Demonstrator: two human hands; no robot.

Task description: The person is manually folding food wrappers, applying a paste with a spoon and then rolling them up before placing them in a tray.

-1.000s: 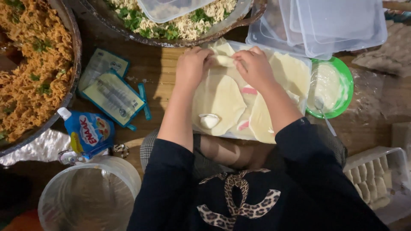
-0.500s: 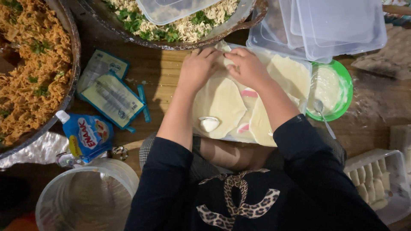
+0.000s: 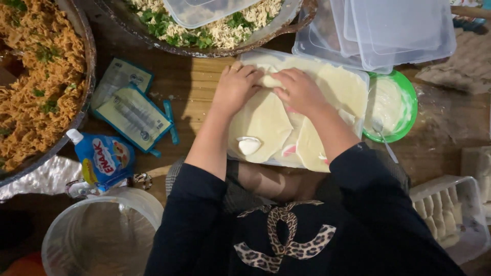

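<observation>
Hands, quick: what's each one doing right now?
Left hand: fingers curled, pressing the rolled edge of a pale wrapper sheet.
Right hand: fingers curled on the same rolled edge, beside the left.

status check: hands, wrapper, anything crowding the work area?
Left hand and right hand both pressing a rolled pale wrapper on the white board. Flat wrappers lie beneath. Green bowl beside the board.

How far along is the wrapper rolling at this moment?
Done: several finished rolls lie in the clear container at right. In hand: the left hand and right hand press a fold at the far edge of a pale wrapper sheet on the tray. Left: more flat sheets lie there, and the noodle filling is plentiful.
</observation>
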